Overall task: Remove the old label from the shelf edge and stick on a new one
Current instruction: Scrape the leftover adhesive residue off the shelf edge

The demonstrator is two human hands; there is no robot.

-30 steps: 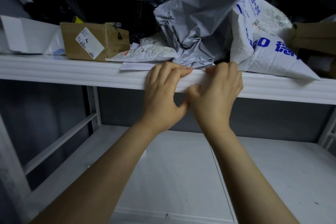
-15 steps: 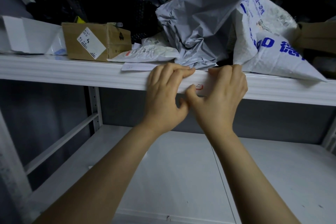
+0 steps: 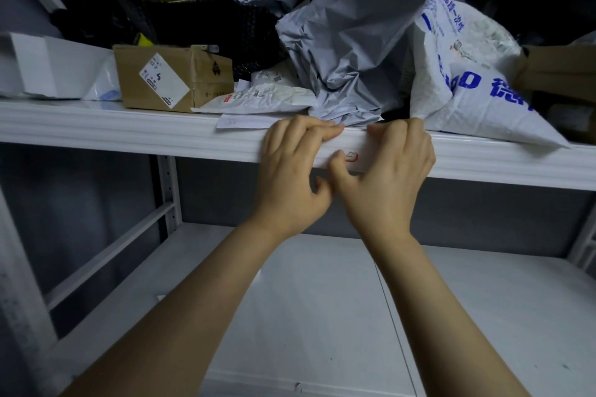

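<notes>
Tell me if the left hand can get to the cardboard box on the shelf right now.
Probably yes: the left hand rests on the shelf edge, and the box stands unblocked to its left.

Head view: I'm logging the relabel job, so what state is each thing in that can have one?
label: lying against the shelf edge, red mark showing, partly covered by both hands.
left hand: fingers lying along the edge's top, pressing.
right hand: fingers hooked over the edge, thumb pressing the label.
cardboard box: closed, on the shelf.
grey mailer bag: crumpled.
</notes>
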